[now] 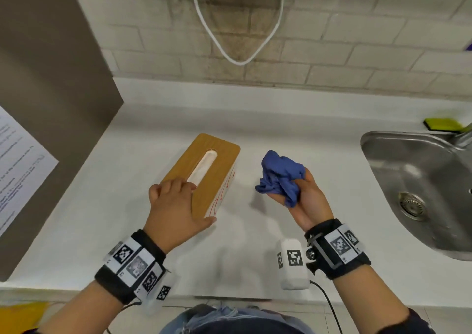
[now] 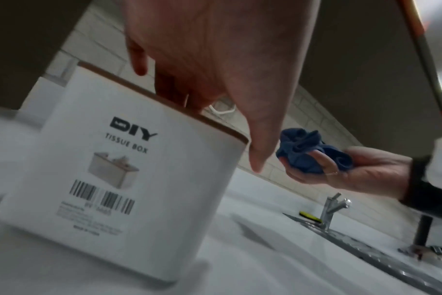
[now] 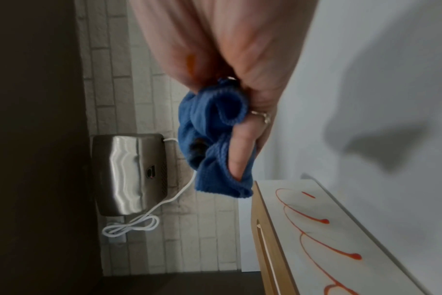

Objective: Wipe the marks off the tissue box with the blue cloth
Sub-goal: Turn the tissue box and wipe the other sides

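Note:
The tissue box (image 1: 212,160) stands slantwise on the white counter (image 1: 293,119), with a wooden lid, a slot and white sides. Red looping marks (image 3: 316,221) run along its right side, also visible as red marks (image 1: 224,193) in the head view. My left hand (image 1: 178,203) rests on the near end of the lid, fingers lying on top and thumb down by the near right corner of the tissue box (image 2: 119,179). My right hand (image 1: 306,201) is held palm up to the right of the box, apart from it, gripping the bunched blue cloth (image 1: 281,175). The cloth (image 3: 209,129) hangs just above the marked side.
A steel sink (image 1: 383,142) is set into the counter at the right, with a tap (image 2: 333,207) and a green sponge (image 1: 443,124) behind it. A brown panel (image 1: 51,91) with a paper sheet (image 1: 20,160) stands at the left. A hand dryer (image 3: 129,173) and its white cable (image 1: 229,47) hang on the brick wall.

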Motion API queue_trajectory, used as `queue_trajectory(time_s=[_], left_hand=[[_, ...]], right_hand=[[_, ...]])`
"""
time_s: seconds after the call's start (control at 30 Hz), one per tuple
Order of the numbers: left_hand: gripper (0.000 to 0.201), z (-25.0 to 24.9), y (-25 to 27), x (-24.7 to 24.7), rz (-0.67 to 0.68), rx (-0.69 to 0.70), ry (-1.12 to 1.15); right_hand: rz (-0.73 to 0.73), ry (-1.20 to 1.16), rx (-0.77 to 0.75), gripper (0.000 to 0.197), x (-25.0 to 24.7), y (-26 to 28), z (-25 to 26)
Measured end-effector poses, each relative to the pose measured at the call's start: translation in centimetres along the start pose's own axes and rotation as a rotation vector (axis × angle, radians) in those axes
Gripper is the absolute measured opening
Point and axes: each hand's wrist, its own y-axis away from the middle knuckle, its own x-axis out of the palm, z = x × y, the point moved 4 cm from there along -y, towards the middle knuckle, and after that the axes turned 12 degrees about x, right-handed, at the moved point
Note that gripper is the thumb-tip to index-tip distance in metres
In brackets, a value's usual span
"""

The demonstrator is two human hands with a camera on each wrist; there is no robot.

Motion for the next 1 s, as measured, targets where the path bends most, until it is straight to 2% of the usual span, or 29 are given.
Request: queue_trajectory(time_s=[0.17,0.33,0.43,0.47,0.53,0.6,0.63,0.77,0.9,0.97,1.0], left_hand=[[0.070,-0.2,0.3,1.3,-0.089,0.059,0.025],[0.071,1.0,0.3,1.0,-0.100,0.038,0.172],[0.071,2.5,-0.5,-0.5,-0.101,0.024,0.370],[0.065,2.9,-0.8,-1.0,-0.096,0.024,0.473],[0.051,3.8,-1.2,-1.2,-0.097,0.021,0.685],[0.051,4.5,-1.3,-0.6,-0.055,0.003,0.853],[0.052,4.7,-1.4,-0.2,-0.023,-0.003,0.908],[0.045,5.0,-2.0,0.3,0.033,0.011,1.019],[0.037,5.9,-3.1,-0.2,0.066,0.061,1.027],[0.038,6.3,-3.5,-0.2,0.075,0.076,1.001],[0.038,6.3,-3.7,-0.1,0.082,0.083,0.988]], right_hand=[[0.014,-0.114,0.092,0.056,-0.2,-0.5,-0.3],[0.045,-0.246,0.158,0.054,-1.4,-0.5,0.0],[0.042,-0.071,0.205,0.067,-1.3,-1.1,0.0],[0.019,-0.012,0.184,0.061,-1.1,-1.3,0.0],[-0.169,0.037,0.107,0.052,-1.7,-1.9,-0.1],[-0.373,0.088,0.015,0.040,-2.4,-2.1,0.0],[-0.422,0.106,-0.011,0.036,-2.6,-2.3,0.0],[-0.513,0.218,-0.075,0.056,-1.6,-2.5,0.3],[-0.591,0.609,-0.328,0.037,0.2,-2.4,1.6],[-0.554,0.756,-0.409,0.022,1.3,-2.9,1.6],[-0.527,0.808,-0.444,0.025,1.8,-3.2,1.4]])
